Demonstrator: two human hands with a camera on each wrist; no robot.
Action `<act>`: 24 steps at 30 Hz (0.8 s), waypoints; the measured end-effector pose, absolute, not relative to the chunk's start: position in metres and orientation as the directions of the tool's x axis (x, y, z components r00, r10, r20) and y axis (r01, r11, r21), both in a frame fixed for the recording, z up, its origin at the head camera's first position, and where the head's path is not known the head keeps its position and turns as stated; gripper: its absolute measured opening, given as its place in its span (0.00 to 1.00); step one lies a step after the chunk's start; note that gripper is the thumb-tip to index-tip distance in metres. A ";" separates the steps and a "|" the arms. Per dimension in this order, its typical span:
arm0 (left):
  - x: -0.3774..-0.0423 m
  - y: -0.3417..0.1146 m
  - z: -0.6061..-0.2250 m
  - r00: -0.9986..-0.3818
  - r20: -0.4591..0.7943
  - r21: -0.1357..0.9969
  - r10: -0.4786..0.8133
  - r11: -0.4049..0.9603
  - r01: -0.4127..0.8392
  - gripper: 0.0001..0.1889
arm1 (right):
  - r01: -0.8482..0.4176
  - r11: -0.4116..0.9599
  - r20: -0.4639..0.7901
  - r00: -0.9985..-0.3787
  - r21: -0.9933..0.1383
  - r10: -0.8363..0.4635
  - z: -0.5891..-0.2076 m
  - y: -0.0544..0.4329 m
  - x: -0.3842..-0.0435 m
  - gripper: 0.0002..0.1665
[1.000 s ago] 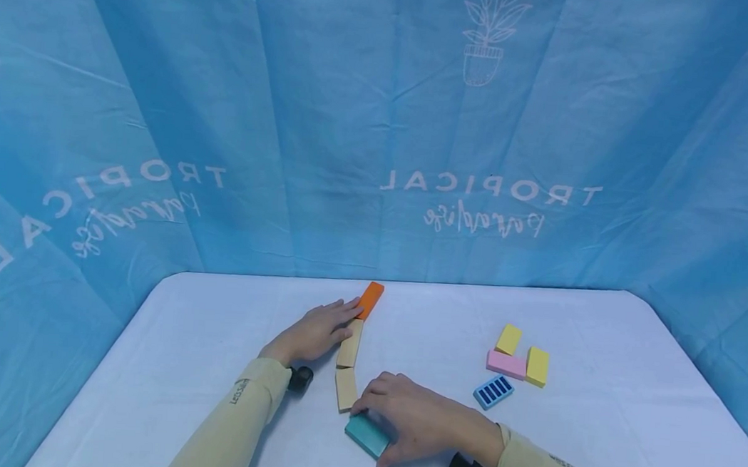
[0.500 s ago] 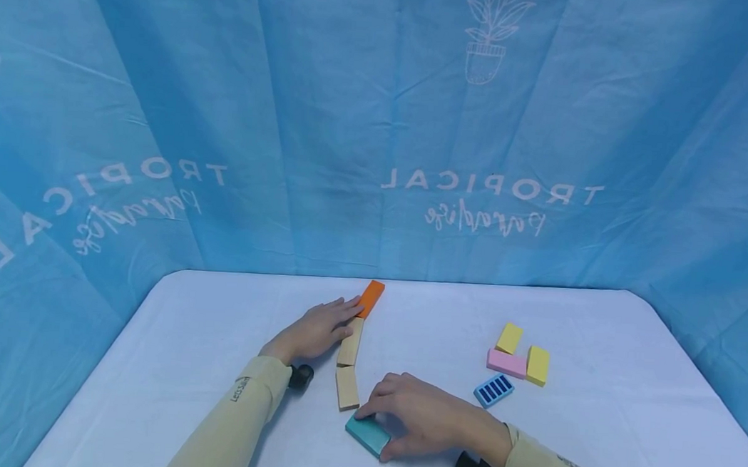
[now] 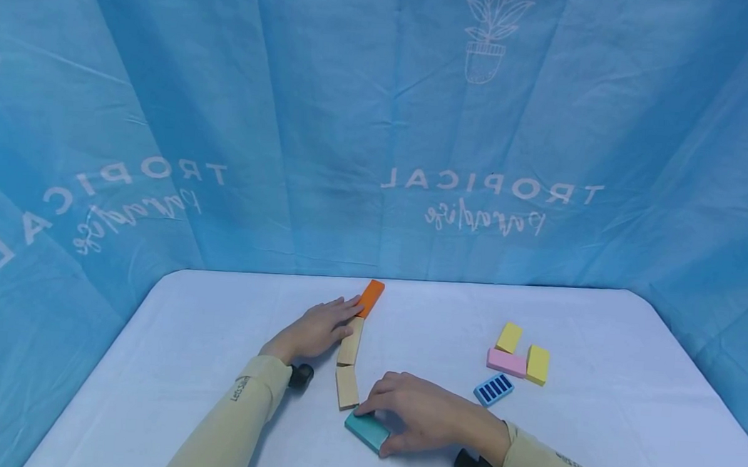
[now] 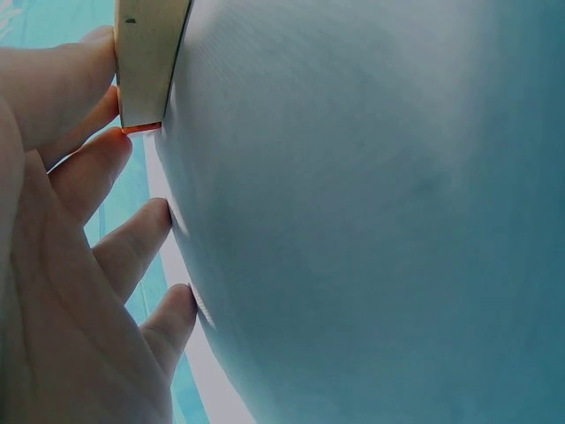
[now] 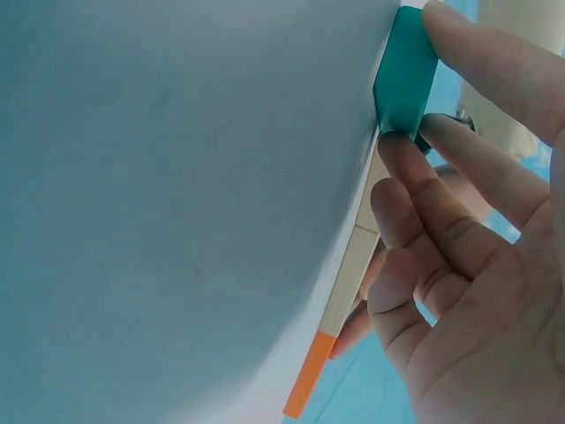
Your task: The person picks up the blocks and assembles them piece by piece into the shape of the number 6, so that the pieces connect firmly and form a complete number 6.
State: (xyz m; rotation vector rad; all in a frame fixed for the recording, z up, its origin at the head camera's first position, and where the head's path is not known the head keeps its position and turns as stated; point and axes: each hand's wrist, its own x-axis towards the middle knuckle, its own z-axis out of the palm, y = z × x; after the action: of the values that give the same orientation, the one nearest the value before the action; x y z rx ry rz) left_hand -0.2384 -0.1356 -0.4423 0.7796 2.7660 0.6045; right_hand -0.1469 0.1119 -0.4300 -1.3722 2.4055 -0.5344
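A curved line of flat blocks runs down the middle of the white table. At its far end lies an orange block, followed by two plain wooden blocks, the farther and the nearer. My left hand lies along the line's left side, fingers extended, fingertips at the orange block and thumb against the farther wooden one. My right hand pinches a teal block between thumb and fingertips. That block lies angled at the near end of the line, one corner close to the nearer wooden block.
To the right are two yellow blocks, one behind and one beside a pink block. A blue block with dark bars lies in front of them. A blue printed curtain surrounds the table's back and sides.
The teal block has shifted very slightly away from me, and my right index fingertip has slid a little to the right along it. My left hand has stayed in place.
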 end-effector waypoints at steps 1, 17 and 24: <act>-0.238 -0.136 -0.442 -0.838 -0.079 0.440 0.539 0.773 0.456 0.28 | -0.747 0.470 -0.091 -0.488 -0.470 -0.868 -0.430 0.112 -0.147 0.32; -0.238 -0.135 -0.443 -0.839 -0.082 0.444 0.539 0.773 0.453 0.28 | -0.703 0.486 -0.075 -0.529 -0.520 -0.845 -0.432 0.121 -0.148 0.32; -0.238 -0.134 -0.441 -0.847 -0.096 0.437 0.523 0.786 0.436 0.28 | -0.641 0.509 -0.062 -0.586 -0.574 -0.808 -0.427 0.134 -0.147 0.31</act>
State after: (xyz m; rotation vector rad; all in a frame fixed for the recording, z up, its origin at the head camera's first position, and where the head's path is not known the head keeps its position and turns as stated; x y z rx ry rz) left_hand -0.2376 -0.1340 -0.4413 0.7523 2.7657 0.6002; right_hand -0.1473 0.1337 -0.4271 -1.2110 2.4328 -0.7279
